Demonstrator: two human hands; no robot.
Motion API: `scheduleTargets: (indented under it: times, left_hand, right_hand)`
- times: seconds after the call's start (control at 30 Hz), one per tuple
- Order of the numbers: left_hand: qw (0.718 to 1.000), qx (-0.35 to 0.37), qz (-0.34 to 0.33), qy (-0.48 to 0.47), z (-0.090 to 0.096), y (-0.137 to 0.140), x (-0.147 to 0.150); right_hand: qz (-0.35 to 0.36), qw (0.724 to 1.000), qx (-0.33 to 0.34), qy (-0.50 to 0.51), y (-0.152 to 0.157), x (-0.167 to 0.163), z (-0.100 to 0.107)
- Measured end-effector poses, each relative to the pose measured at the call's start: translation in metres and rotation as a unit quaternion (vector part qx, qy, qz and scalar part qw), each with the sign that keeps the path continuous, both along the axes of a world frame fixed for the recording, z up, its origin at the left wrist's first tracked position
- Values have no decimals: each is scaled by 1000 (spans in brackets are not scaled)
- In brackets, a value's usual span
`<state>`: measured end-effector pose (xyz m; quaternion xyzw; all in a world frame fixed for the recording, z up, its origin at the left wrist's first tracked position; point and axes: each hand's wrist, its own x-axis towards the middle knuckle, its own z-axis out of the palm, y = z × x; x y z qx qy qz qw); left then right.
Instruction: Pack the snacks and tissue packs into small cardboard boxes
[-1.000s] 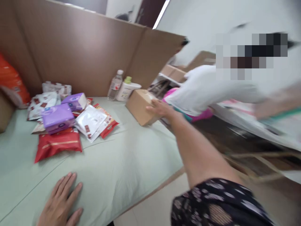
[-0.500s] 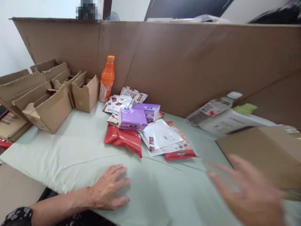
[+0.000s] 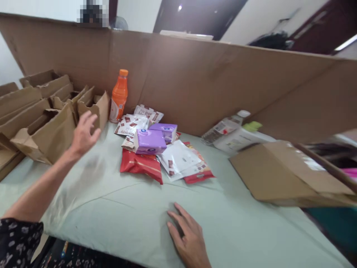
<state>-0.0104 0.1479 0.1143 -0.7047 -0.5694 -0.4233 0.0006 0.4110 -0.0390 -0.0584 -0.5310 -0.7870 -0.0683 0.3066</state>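
Observation:
My left hand (image 3: 84, 136) is raised at the left with its fingers apart and nothing in it, close by the open cardboard boxes; it overlaps the front of a small box (image 3: 103, 111). Whether it touches the cardboard I cannot tell. My right hand (image 3: 188, 234) rests low over the table's near side, fingers spread, holding nothing. Beyond it lies a pile: purple tissue packs (image 3: 150, 141), a red snack bag (image 3: 141, 165), white sachets with brown squares (image 3: 131, 124), a plain white packet (image 3: 181, 158) and a red-and-yellow bag (image 3: 199, 176).
An orange drink bottle (image 3: 119, 96) stands upright against the tall cardboard wall (image 3: 195, 82). At the right, a clear bottle (image 3: 223, 130) and a white bottle with a green cap (image 3: 237, 139) lean behind a flat cardboard box (image 3: 273, 171). A person's blurred head shows above the wall.
My left hand has lifted from the table's front and moved up and left to the boxes. My right hand has come in from the right box toward the middle. The view has turned right.

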Motion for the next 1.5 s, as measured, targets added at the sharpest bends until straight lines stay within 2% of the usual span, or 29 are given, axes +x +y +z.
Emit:
scheduleTargets:
  times: [0.07,0.17,0.23,0.3,0.37,0.43,0.5,0.63,0.77,0.87,0.93,1.03,1.1,1.2,1.3,1.4,1.5]
  left_hand:
    - [1000,3,25,-8,26,40,-4]
    - [981,-91,156,63,53,86,-1]
    - [964,-160,195,81,63,101,2]
    - [961,-186,189,80,69,103,3]
    - [964,-182,174,80,71,91,4]
    - [969,-167,161,80,72,64,5]
    - [975,-148,146,79,70,23,4]
    - [985,-112,113,65,59,-83,-13]
    - [997,-60,-44,3,50,-177,-44]
    - [993,-73,-96,-13,50,-214,-51]
    - [989,-67,-133,-11,52,-221,-45]
    - [976,-59,-208,-3,52,-219,-28]
    - [972,-62,-227,-6,50,-215,-19]
    - [971,-58,-230,-22,43,-211,-7]
    - [965,-45,-257,-29,35,-202,7]
    - [957,-24,-290,1,26,-190,23]
    - [954,3,-296,45,15,-180,33]
  right_hand:
    - [-9,1000,-9,-3,-1,-3,3]
    - [-18,1000,-21,3,0,-5,4]
    - [-22,999,-29,14,1,-5,2]
    - [-26,999,-39,27,2,-5,0]
    - [-29,998,-48,39,2,-5,-1]
    - [-32,997,-49,50,2,-6,-2]
    - [-35,996,-47,61,2,-7,-1]
    - [-33,992,-64,105,2,-5,2]
    - [-43,969,-86,230,0,-9,16]
    - [-17,934,-115,337,-1,-30,40]
    - [26,905,-165,392,0,-52,59]
    - [78,844,-255,466,0,-83,81]
    - [87,807,-294,504,-2,-97,87]
    - [69,772,-314,548,-3,-103,87]
    - [35,753,-279,594,0,-96,84]
    - [-20,760,-223,610,5,-84,81]
    - [-52,765,-201,610,3,-73,75]
